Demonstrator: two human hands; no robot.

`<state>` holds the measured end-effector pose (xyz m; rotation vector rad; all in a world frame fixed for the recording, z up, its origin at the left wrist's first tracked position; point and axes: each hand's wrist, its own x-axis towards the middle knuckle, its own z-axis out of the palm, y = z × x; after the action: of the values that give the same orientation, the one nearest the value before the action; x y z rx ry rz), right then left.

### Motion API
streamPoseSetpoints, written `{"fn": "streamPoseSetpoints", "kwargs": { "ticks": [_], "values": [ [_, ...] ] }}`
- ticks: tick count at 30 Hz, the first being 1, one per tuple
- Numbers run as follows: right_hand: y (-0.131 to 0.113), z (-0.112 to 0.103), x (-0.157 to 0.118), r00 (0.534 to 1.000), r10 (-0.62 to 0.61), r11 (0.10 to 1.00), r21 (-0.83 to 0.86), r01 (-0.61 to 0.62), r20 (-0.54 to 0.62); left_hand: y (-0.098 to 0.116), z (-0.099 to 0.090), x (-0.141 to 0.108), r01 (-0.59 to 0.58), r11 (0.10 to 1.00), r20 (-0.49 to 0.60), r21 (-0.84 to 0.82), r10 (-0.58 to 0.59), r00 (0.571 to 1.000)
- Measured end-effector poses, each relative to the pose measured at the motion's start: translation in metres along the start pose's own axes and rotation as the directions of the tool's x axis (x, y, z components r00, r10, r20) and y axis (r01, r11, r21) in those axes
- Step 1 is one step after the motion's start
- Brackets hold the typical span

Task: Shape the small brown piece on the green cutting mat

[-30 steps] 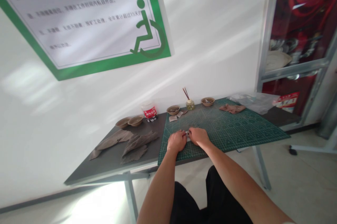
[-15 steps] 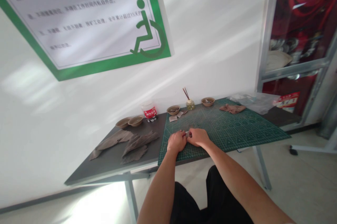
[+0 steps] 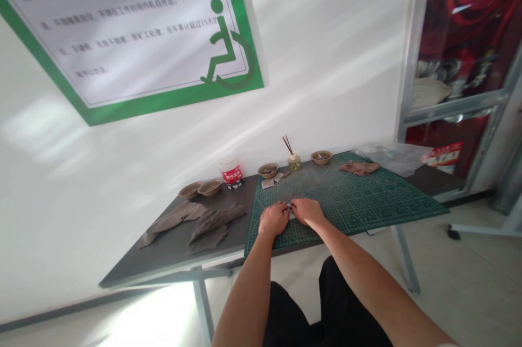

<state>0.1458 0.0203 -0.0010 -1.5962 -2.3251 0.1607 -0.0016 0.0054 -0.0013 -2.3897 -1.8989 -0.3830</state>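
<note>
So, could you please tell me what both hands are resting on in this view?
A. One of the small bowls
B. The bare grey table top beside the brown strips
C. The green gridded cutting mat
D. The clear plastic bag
C: the left hand and the right hand both lie on the green gridded cutting mat, near its front edge.

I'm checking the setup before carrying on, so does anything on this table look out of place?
The green cutting mat looks askew on the grey table: its right front corner seems to stick out past the table's front edge, so that corner appears unsupported.
</note>
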Motion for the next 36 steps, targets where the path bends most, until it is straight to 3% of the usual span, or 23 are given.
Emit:
{"fn": "streamPoseSetpoints", "kwargs": {
  "ticks": [5, 14, 24, 36],
  "values": [
    [-0.002, -0.003, -0.002, 1.000, 0.023, 0.999, 0.043, -0.024, 0.003, 0.003, -0.003, -0.001, 0.042, 0.999, 0.019, -0.020, -0.042, 0.999],
    [-0.002, 0.002, 0.000, 0.995, 0.096, 0.995, 0.014, -0.096, -0.011, 0.004, -0.003, -0.001, 0.010, 1.000, -0.003, -0.017, -0.010, 1.000],
    [0.002, -0.001, 0.000, 1.000, -0.024, 0.999, 0.033, 0.025, -0.017, 0.003, -0.002, -0.001, 0.023, 0.999, 0.000, -0.023, -0.023, 1.000],
    [0.000, -0.003, -0.003, 1.000, -0.002, 0.998, 0.060, 0.001, 0.009, 0.010, -0.010, -0.003, 0.061, 0.998, 0.043, -0.033, -0.060, 0.997]
  ]
}}
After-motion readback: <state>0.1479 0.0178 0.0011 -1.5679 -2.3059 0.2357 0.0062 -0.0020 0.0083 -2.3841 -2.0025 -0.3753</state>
